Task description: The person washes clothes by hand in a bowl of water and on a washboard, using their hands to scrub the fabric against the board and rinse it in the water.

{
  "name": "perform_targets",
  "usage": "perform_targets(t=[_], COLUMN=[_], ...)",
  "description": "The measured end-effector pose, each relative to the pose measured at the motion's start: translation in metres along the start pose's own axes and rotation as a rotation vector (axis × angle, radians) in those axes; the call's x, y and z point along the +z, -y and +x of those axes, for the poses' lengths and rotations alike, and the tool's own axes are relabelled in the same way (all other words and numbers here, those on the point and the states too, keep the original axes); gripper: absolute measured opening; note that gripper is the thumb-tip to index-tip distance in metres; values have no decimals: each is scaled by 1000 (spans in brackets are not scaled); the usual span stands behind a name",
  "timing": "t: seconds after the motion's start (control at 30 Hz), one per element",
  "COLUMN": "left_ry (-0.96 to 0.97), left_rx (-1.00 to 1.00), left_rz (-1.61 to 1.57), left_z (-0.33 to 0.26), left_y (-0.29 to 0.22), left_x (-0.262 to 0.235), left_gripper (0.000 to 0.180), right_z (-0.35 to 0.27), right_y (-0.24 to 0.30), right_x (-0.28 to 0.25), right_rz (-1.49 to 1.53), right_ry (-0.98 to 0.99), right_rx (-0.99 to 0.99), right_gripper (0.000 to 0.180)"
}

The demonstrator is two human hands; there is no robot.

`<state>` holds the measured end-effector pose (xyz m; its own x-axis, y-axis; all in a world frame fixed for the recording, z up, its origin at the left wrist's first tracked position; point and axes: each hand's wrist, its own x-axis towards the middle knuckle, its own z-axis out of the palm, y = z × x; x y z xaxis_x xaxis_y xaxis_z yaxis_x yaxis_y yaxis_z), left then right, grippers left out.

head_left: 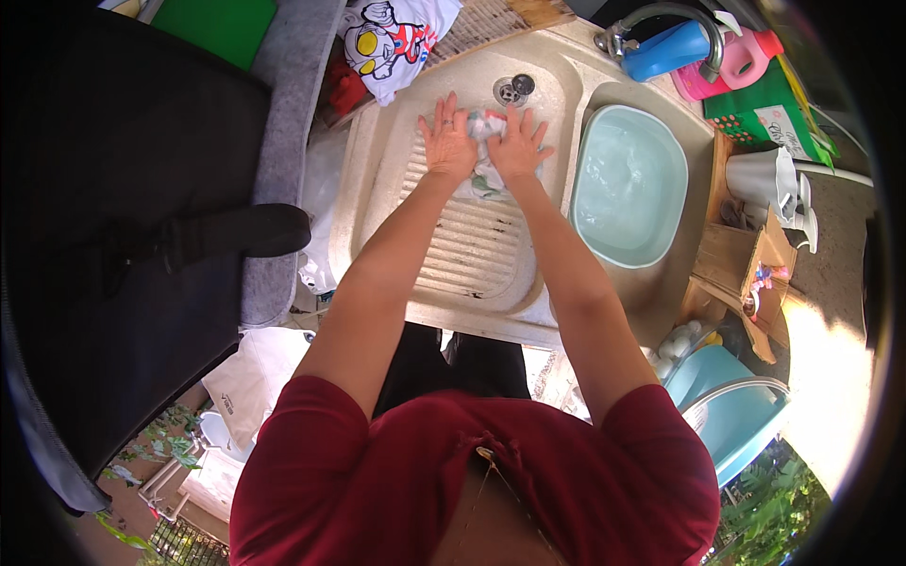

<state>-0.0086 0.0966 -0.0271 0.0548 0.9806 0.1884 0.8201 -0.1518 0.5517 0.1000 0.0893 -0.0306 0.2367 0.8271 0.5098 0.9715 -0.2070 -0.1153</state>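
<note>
A bunched wet white cloth (487,177) with green and red patches lies on the ribbed washboard (472,245) moulded into the beige sink. My left hand (449,146) presses on its left side, fingers spread and pointing away from me. On the other side my right hand (515,151) rests against it with its fingers spread too. Both palms seem to bear down on the fabric; their undersides are hidden. Just beyond my fingers is the drain (510,92) with a black stopper (523,84) beside it.
A pale blue tub (630,259) of water stands in the right-hand bowl, below a curved tap (618,42). Blue (665,52) and pink (755,61) bottles stand behind it. A printed white shirt (396,42) lies at the far left edge. Another blue basin (736,424) is near my right elbow.
</note>
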Motion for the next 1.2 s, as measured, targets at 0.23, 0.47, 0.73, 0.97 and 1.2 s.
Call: perform_targets(t=[0.23,0.47,0.73,0.97,1.2], left_ry=[119,-65,84,-77,302], left_rx=[261,75,132,-114,-89], left_rz=[-453,157,-542,138,-629], left_z=[-118,25,-110,20,-59], left_y=[-9,2,-6,-6,-4], left_x=[-75,7,-64,5,-43], left_gripper=[26,26,15,27,32], right_z=[-99,20,-94,7,-66], right_y=[-7,12,-18,22,-23], right_x=[-134,-7,-127,-23,-93], right_rz=[758,403,766,414,814], right_ry=[320,207,339,329,296], right_rx=[-108,13,-78,114,-53], right_gripper=[32,23,22,18,20])
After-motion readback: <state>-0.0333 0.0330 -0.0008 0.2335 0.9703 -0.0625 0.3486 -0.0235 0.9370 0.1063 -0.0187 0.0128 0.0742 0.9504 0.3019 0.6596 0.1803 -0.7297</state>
